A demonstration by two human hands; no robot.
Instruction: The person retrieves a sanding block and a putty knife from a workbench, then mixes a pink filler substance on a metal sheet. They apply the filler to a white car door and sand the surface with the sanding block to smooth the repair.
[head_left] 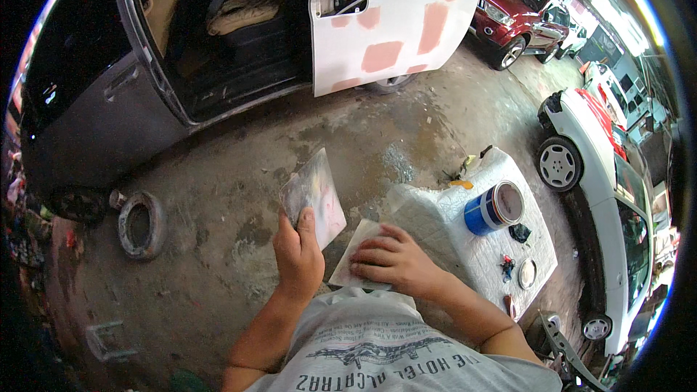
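My left hand point(298, 254) is closed on the lower edge of a thin flat board point(324, 207), thumb on its face. Grey, yellowish and pink smears mark the board, which is tilted up in front of me. Close to my shirt, my right hand point(388, 258) has its fingers bent over a second flat, pale sheet point(348, 268), gripping it. The underside of that sheet and my right thumb are hidden. A small gap separates the two flat pieces. Beyond them is a white car door point(403, 29) with pink filler patches, standing open.
To my right, a silver padded cover point(450, 229) carries a blue can point(486, 210), a round lid point(528, 274) and small items. A tyre point(140, 225) lies on the floor at left, near the grey car body point(80, 116). A white car point(617, 196) and a red car point(519, 14) stand at right.
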